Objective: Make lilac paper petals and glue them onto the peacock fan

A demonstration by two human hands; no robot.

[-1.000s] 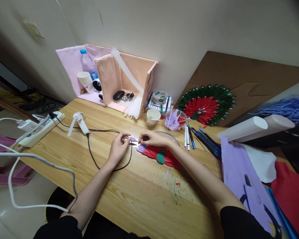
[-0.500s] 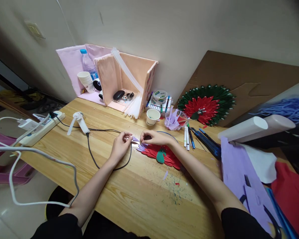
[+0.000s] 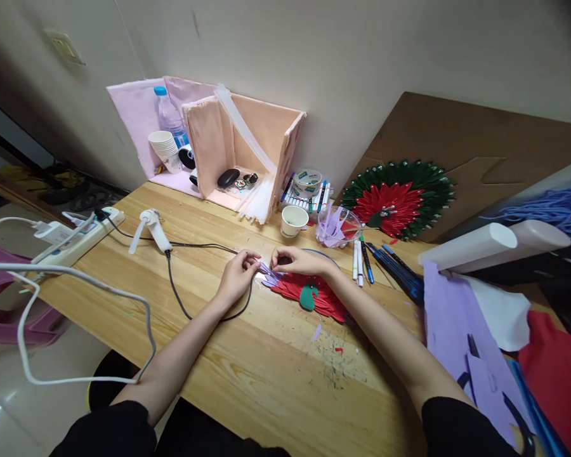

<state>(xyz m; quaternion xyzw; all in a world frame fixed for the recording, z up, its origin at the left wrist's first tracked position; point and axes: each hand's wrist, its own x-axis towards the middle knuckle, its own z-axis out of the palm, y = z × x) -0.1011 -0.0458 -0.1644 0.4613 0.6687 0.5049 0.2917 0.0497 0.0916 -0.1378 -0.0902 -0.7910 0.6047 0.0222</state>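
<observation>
The red craft (image 3: 292, 291) runs left to right, purple strips (image 3: 268, 279) pointing left. Left hand (image 3: 239, 274) and right hand (image 3: 302, 261) hold fingers narrow, their grip unclear.

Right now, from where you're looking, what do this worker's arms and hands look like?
They are a person's own: the left hand and the right hand are bare, with no gloves. A plain black left sleeve and a matching right sleeve leave both forearms uncovered. I see no watch or bracelet; the fingers look too small to rule out rings.
</observation>
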